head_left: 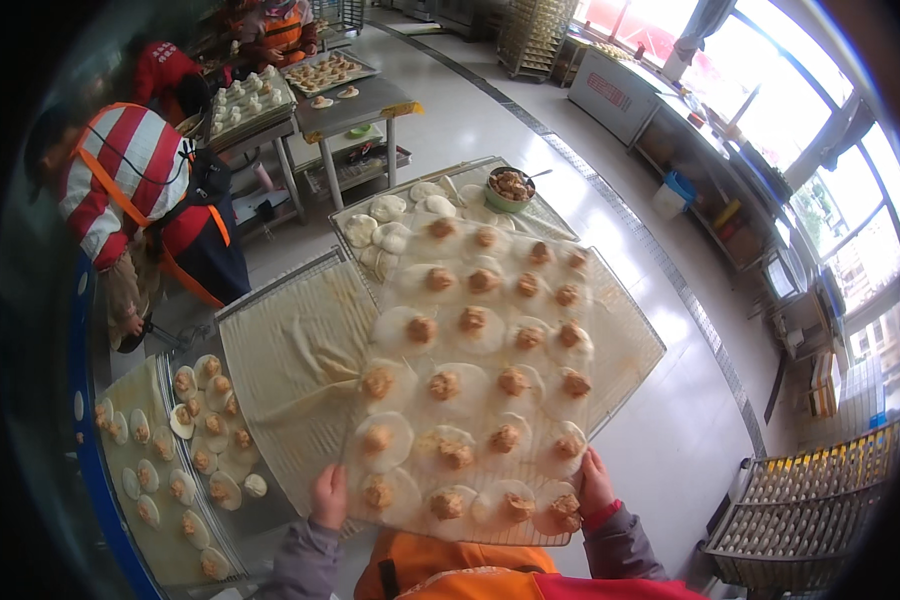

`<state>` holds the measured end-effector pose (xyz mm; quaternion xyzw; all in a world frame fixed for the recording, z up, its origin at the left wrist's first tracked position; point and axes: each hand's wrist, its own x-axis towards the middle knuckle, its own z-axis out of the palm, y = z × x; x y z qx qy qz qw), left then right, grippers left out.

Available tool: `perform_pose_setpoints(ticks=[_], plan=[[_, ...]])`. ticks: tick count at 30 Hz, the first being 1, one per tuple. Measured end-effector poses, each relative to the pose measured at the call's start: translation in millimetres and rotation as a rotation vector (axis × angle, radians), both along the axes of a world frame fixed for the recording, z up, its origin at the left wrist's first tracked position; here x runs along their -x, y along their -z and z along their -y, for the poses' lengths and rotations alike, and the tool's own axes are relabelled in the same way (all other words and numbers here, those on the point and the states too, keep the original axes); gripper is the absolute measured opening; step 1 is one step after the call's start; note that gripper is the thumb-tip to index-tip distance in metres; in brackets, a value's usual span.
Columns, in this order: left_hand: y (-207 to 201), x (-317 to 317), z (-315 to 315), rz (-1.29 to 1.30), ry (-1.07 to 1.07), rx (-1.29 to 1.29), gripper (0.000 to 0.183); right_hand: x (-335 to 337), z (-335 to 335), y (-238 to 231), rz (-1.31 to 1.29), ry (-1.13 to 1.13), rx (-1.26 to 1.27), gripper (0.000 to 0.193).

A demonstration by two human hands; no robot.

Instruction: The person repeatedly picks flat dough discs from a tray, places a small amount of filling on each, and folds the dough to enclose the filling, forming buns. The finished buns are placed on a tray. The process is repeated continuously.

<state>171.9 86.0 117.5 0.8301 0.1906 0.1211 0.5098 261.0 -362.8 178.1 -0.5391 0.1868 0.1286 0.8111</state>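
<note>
Grey-sleeved, the left hand [328, 497] is gripping the near-left corner of the tray [480, 412] — filled dough rounds [444, 385] are covering it, before the orange apron [410, 562] — and the right hand [597, 483] is gripping the near-right edge. Keeping both hands level should be stopping slides.

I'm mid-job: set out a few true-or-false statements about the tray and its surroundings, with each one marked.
1. The left hand and right hand hold opposite sides of the wire tray. True.
2. The dough rounds on the held tray are bare. False: they carry mounds of brown filling.
3. The green bowl stands on the held tray. False: it stands beyond the tray's far edge.
4. More filled rounds lie at the person's lower left. True.
5. The co-worker in the striped top is on the right. False: that person is at upper left.
</note>
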Motion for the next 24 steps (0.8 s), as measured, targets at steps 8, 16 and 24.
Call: perform_pose_setpoints(ticks=[8, 16, 24], plan=[[16, -207, 90, 0.066, 0.468, 0.067, 0.025, 13, 86, 37, 0.09, 0.203, -0.081, 0.041], [63, -324, 111, -0.084, 0.638, -0.125, 0.023, -1, 96, 108, -0.032, 0.287, -0.12, 0.049], [1, -322, 105, 0.152, 0.426, -0.76, 0.012, -51, 23, 107, -0.066, -0.084, -0.047, 0.043]])
